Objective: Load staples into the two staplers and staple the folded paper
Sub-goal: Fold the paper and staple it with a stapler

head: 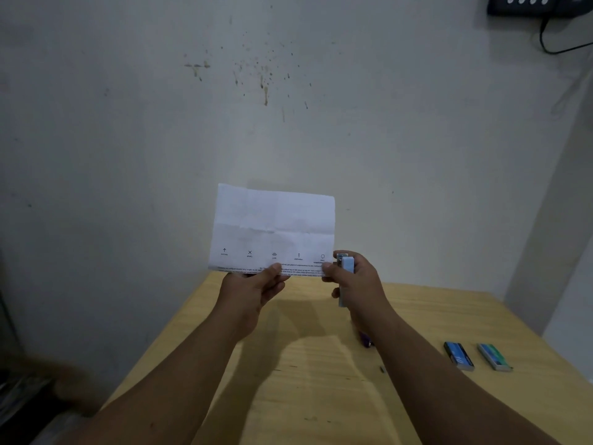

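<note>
Head: left hand (256, 284), right hand (354, 277) pinch paper (274, 226) bottom edge; stapler (346, 274) at corner.

L hand (256, 284) raised, pinching | R hand (356, 277) raised, fist closed, prob. gripping

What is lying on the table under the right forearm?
A small purple object shows beside the right forearm, resting on the wooden table. The arm covers most of it, so I cannot tell what it is.
</note>
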